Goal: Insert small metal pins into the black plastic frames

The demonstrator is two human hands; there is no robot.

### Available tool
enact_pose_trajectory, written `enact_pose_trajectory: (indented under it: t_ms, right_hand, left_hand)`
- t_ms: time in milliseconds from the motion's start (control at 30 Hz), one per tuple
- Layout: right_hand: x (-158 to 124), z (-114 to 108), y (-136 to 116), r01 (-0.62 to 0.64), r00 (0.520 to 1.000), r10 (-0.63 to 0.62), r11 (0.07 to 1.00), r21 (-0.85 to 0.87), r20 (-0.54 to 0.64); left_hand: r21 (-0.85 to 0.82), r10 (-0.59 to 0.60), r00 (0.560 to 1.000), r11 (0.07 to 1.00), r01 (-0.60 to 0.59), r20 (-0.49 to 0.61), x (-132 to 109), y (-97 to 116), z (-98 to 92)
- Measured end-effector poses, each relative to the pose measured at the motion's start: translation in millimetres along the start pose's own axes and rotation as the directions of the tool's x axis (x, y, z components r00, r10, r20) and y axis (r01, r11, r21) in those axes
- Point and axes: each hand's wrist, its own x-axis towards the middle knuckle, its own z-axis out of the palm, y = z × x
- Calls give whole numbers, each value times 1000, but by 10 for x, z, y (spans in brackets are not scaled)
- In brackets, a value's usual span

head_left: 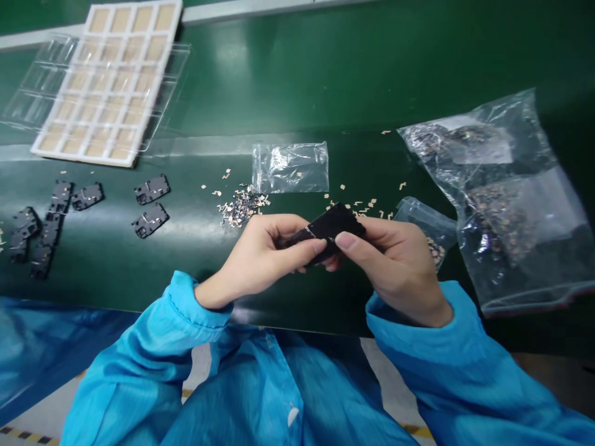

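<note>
Item 1: black plastic piece (331, 226), flat, thin bright line along its near edge; held above the green worktop (283, 74), just in front of me; L hand (264, 260) clamped on its left side, R hand (395, 266) clamped on its right; both sets of fingertips (346, 241) pressed on the piece, hands close together.

Item 2: pile of small metal bits (242, 207), mixed tan & dark, on the worktop just above the L hand; loose bits scattered to the right of it.

Item 3: small clear zip bag (290, 167), flat, just above the pile.

Item 4: partly filled clear bag (430, 226), just beside the R hand, small bits inside.

Item 5: large clear zip bag (499, 198), far right, holding many small bits; approx. beside item 4.

Item 6: black moulded parts (151, 189), several, lying in two loose groups at left of worktop.

Item 7: white tray (106, 80) w/ tan squares in a grid, top left, on a clear plastic tray (176, 80).

Both arms in blue smock sleeves (153, 347).
</note>
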Motion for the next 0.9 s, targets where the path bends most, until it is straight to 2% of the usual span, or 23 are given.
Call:
enact_pose_trajectory:
  t_ms: [300, 433, 533, 600, 633, 700, 733, 767, 800, 833, 900]
  right_hand:
    - [-4, -15, 1, 27, 1000, -28, 998, -63, -12]
    - [-14, -9, 34, 86, 996, -92, 978, -190, -22]
    - [-12, -10, 77, 155, 986, -165, 940, -302, -6]
    - [-3, -5, 95, 198, 979, -204, 927, -318, 15]
    - [2, -2, 98, 208, 977, -212, 927, -312, 22]
    - [8, 6, 95, 208, 977, -214, 937, -281, 9]
    - [10, 8, 91, 203, 977, -211, 943, -262, -3]
    - [11, 10, 87, 197, 979, -206, 949, -248, -11]
    - [12, 9, 83, 194, 979, -204, 952, -237, -16]
    - [11, 7, 81, 194, 979, -203, 954, -228, -17]
    - [6, -3, 81, 199, 979, -205, 955, -219, -7]
  left_hand:
    - [-15, -77, 997, 997, 77, -13, 16, 31, -13]
    - [-40, -99, 995, 994, 99, -2, 52, 18, -26]
    - [22, -47, 998, 999, 47, 34, 78, 12, -56]
    - [106, 13, 999, 994, -16, 31, 41, 28, -107]
    - [147, 39, 999, 988, -40, 7, -11, 40, -149]
    - [228, 93, 988, 972, -64, -119, -191, 62, -293]
    - [270, 128, 963, 961, -61, -239, -316, 67, -405]
    - [331, 194, 900, 942, -59, -390, -456, 67, -549]
    - [399, 257, 803, 917, -27, -537, -603, 61, -723]
    - [450, 321, 669, 893, 22, -670, -745, 50, -919]
    - [496, 404, 397, 853, 162, -824, -988, 17, -1338]
